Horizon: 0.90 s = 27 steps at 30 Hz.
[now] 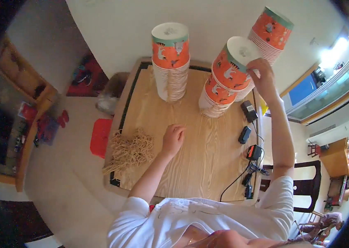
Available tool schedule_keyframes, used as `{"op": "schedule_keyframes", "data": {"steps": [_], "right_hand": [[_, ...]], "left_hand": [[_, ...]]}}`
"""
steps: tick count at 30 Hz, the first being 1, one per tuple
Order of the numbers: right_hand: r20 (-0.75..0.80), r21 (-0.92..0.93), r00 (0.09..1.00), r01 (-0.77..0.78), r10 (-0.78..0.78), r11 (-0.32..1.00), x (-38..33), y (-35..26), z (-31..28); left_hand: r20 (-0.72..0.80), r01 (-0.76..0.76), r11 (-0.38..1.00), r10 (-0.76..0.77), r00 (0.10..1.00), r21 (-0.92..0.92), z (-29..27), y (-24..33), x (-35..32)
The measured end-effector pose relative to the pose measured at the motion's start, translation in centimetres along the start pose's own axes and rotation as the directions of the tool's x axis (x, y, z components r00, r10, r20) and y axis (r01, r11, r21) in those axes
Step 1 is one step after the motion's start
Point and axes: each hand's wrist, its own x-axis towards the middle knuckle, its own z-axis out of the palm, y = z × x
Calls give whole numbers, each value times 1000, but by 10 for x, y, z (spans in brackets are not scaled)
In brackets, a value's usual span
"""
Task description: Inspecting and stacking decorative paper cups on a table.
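My right hand (263, 76) pinches the right side of an upside-down orange paper bucket (226, 70) with a green band and white bottom. This bucket appears raised over a shorter stack of like buckets (217, 97). My left hand (173, 139) hangs over the middle of the wooden table (199, 165), fingers curled together; whatever they may hold is too small to make out. A heap of tan twine cords (131, 151) lies left of it. Farther back, a tall bucket stack (171, 62) has twine loops down its side. Behind my right hand rises another tall stack (269, 35).
Black power adapters (248, 111) and a cable (236, 182) lie along the table's right edge. A dark chair (306, 182) stands to the right. On the floor at left is a red plastic object (101, 138). A pale wall (207, 16) closes the back.
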Motion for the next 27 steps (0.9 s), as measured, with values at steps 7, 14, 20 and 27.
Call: {"op": "schedule_keyframes", "data": {"steps": [7,14,20,27], "right_hand": [[-19,249,995,-89,97,964,-41,-89,-78],[266,737,902,-418,341,531,-216,-106,16],[576,758,680,-652,453,14,-286,-180,68],[632,669,599,-742,491,45,-311,-209,80]], "left_hand": [[167,289,552,-261,951,-782,-40,49,15],[356,345,-109,-455,817,-932,-97,122,-10],[112,566,482,-688,718,-669,-89,110,-116],[0,576,539,-730,683,-615,-88,83,-170]]}}
